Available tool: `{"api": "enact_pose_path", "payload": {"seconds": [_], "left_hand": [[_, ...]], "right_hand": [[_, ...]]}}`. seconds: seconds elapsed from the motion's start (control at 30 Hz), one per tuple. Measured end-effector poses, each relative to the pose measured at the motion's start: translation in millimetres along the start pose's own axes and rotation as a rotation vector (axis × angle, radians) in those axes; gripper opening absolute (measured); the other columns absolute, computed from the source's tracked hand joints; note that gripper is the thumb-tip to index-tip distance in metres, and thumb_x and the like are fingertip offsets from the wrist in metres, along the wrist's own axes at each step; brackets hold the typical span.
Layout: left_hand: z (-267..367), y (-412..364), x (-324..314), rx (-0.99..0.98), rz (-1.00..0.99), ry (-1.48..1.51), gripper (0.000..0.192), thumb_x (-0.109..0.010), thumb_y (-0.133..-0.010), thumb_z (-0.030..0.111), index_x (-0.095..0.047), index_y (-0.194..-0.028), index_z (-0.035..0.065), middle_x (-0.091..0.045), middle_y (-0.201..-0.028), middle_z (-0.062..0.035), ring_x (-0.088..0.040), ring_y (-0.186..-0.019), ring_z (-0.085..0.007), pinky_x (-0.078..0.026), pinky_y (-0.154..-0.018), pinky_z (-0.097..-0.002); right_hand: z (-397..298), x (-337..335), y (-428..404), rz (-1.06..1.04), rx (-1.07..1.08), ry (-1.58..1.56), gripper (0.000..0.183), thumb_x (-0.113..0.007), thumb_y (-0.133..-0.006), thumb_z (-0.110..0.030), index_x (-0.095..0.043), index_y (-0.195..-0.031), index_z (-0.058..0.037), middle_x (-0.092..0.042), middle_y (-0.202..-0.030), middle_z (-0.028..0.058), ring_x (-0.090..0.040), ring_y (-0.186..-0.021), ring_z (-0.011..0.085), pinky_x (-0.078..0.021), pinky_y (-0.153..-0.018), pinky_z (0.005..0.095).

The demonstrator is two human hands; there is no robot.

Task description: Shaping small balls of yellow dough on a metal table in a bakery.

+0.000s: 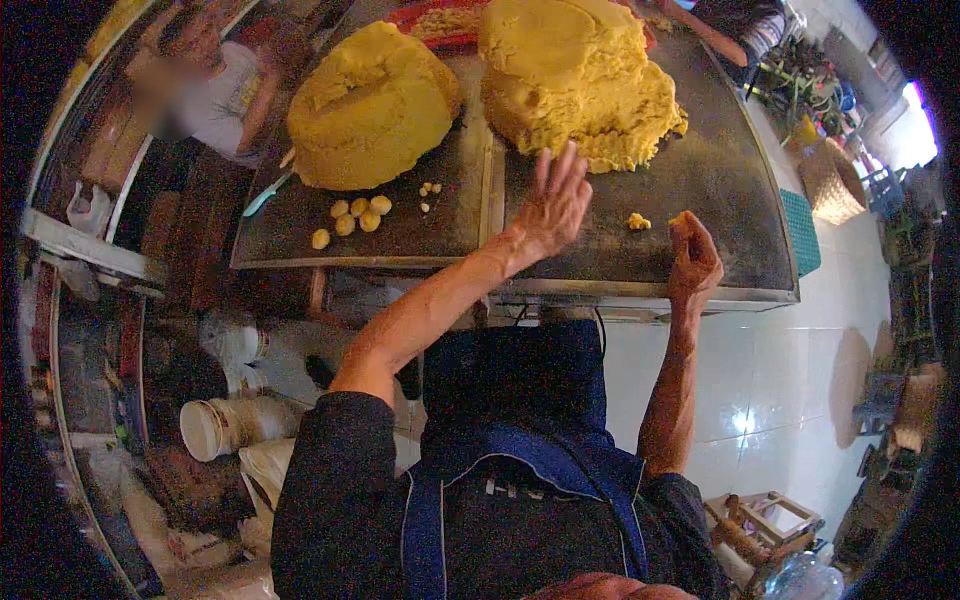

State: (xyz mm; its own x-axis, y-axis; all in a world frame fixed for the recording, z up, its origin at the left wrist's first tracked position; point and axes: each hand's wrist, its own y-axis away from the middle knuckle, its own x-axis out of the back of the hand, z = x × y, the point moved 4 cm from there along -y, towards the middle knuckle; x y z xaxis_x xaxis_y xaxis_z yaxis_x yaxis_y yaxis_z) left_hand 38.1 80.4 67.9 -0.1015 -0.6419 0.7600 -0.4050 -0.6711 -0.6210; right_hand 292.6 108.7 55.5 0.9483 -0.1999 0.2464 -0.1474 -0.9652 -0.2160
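My left hand [553,201] reaches over the dark worktop [735,187] with its fingers spread, at the near edge of a big, rough-broken mass of yellow dough [581,82]. Whether the fingertips touch it is hard to tell. My right hand [694,259] is curled near the front edge, with a small bit of yellow dough [679,219] between the fingertips. Just left of it lies a crumbly dough lump [639,221]. A second, smoother dough mass [371,109] sits on the left. In front of that are several dough balls [359,207] and some tiny pieces [427,190].
A tool with a light-blue handle [266,196] lies by the left dough mass. Behind the dough is a red tray [401,15]. Another person's arm [709,30] is at the far right; a person in white [225,97] is at left. A green crate [799,229] adjoins the right edge.
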Motion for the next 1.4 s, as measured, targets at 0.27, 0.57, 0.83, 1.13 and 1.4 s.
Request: {"api": "enact_pose_path", "payload": {"seconds": [0.27,0.57,0.83,1.13,1.4], "left_hand": [[-49.9,35.4,20.8,0.458,-0.005,0.196,0.016,-0.061,-0.089,0.012,-0.066,-0.100,0.0014,-0.065,-0.112,-0.0145,-0.055,-0.113,-0.0355,-0.045,-0.097,-0.0465],[-24.0,59.0,12.6,0.421,-0.184,0.387,0.013,-0.071,-0.086,0.018,-0.071,-0.092,0.0063,-0.063,-0.097,-0.0085,-0.056,-0.100,-0.0324,-0.040,-0.099,-0.0459],[-5.6,78.1,32.6,0.664,0.039,1.039,0.022,-0.059,-0.098,0.008,-0.053,-0.119,0.0032,-0.062,-0.098,-0.0163,-0.065,-0.092,-0.0410,-0.050,-0.091,-0.0543],[-5.2,63.8,16.0,0.450,-0.122,0.918,0.030,-0.071,-0.078,0.008,-0.062,-0.106,0.0005,-0.071,-0.095,-0.0204,-0.070,-0.086,-0.0391,-0.055,-0.076,-0.0440],[-3.2,58.0,13.5,0.775,0.000,1.139,0.020,-0.069,-0.083,0.023,-0.064,-0.086,0.0031,-0.069,-0.080,-0.0192,-0.069,-0.076,-0.0362,-0.053,-0.067,-0.0435]], "right_hand": [[-45.0,-70.1,72.0,-0.299,0.221,-0.017,0.036,-0.071,-0.092,-0.012,-0.067,-0.127,-0.0060,-0.074,-0.110,0.0070,-0.067,-0.106,0.0200,-0.0572,-0.089,0.0330],[-89.7,-109.2,93.5,-0.584,0.596,0.660,0.029,-0.068,-0.093,-0.027,-0.070,-0.117,-0.0131,-0.073,-0.106,0.0119,-0.066,-0.106,0.0303,-0.0531,-0.091,0.0415],[-81.3,-104.7,73.1,-0.449,0.435,0.337,0.032,-0.078,-0.087,-0.019,-0.071,-0.115,-0.0066,-0.073,-0.107,0.0146,-0.069,-0.104,0.0287,-0.0541,-0.091,0.0388],[-73.0,-108.6,92.6,-0.451,0.351,-0.003,0.044,-0.077,-0.086,-0.002,-0.065,-0.127,-0.0026,-0.072,-0.114,0.0095,-0.070,-0.096,0.0165,-0.0567,-0.083,0.0305],[-94.3,-105.4,106.1,-0.332,0.513,0.341,0.053,-0.056,-0.093,-0.006,-0.049,-0.145,-0.0113,-0.063,-0.128,0.0174,-0.057,-0.120,0.0373,-0.0463,-0.102,0.0471]]}}
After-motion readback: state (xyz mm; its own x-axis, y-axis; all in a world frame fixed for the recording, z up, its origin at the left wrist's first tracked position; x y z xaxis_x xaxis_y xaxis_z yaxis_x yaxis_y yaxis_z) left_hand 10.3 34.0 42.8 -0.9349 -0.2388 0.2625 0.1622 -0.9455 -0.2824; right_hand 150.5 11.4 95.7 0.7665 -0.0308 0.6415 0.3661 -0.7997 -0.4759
